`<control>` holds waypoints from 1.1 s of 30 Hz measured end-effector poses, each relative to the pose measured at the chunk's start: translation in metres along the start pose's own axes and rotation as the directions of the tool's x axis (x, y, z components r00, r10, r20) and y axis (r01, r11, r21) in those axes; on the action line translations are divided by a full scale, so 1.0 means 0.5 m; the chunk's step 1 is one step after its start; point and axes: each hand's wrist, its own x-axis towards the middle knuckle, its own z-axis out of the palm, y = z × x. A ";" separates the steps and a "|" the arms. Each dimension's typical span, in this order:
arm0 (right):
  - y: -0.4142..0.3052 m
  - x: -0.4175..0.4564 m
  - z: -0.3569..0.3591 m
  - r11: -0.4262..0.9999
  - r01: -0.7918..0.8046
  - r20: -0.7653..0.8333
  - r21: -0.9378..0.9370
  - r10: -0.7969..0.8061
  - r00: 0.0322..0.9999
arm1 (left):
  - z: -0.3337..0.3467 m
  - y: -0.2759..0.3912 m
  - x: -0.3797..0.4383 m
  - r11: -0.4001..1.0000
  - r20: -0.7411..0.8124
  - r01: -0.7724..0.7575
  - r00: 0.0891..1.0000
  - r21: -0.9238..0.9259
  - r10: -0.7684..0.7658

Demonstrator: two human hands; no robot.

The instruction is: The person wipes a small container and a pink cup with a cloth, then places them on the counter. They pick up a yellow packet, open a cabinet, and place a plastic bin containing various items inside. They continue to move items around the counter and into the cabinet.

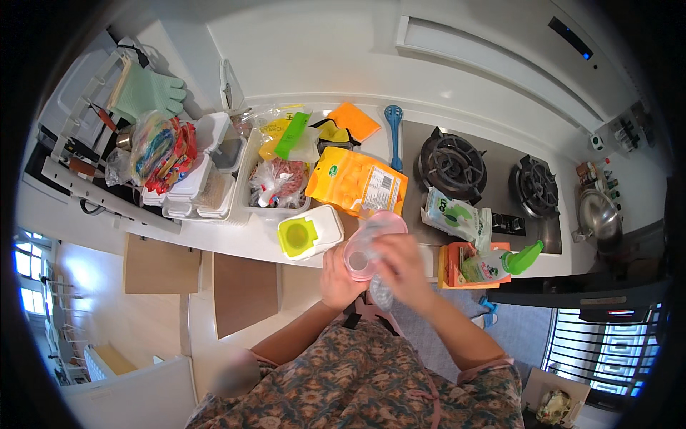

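My left hand [341, 279] grips a pink translucent container [353, 260] from its left side, just off the counter's front edge. A round pink rim [389, 215] shows behind it; whether this is a lid or part of the same container I cannot tell. My right hand [404, 268] is blurred at the container's right side, fingers bunched on a crumpled clear plastic bag [381, 294] that hangs below the fingers. Left of the container stands a white box with a lime-green lid [298, 239]. Beyond it lies an orange food pouch [348, 179] bearing writing.
A white bin [243, 179] of bagged goods and several white-lidded containers [187, 177] fill the left counter. At right are a gas burner [453, 163], a green-and-white packet [453, 214] and a spray bottle [485, 266] by the edge. Cabinet doors [246, 292] stand open below.
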 end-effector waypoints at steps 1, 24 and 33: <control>-0.014 0.020 0.021 0.980 0.182 0.082 -0.080 -0.176 0.981 | 0.007 -0.014 -0.004 0.998 -0.017 -0.055 0.998 0.038 0.055; 0.001 -0.111 0.072 0.938 -0.295 -0.186 -0.179 0.262 0.947 | 0.011 0.027 0.004 0.980 -0.076 0.135 0.986 -0.149 -0.148; 0.037 -0.125 -0.040 0.606 -0.473 -0.304 0.640 0.765 0.568 | -0.004 0.044 0.004 0.949 0.004 0.214 0.976 -0.231 -0.219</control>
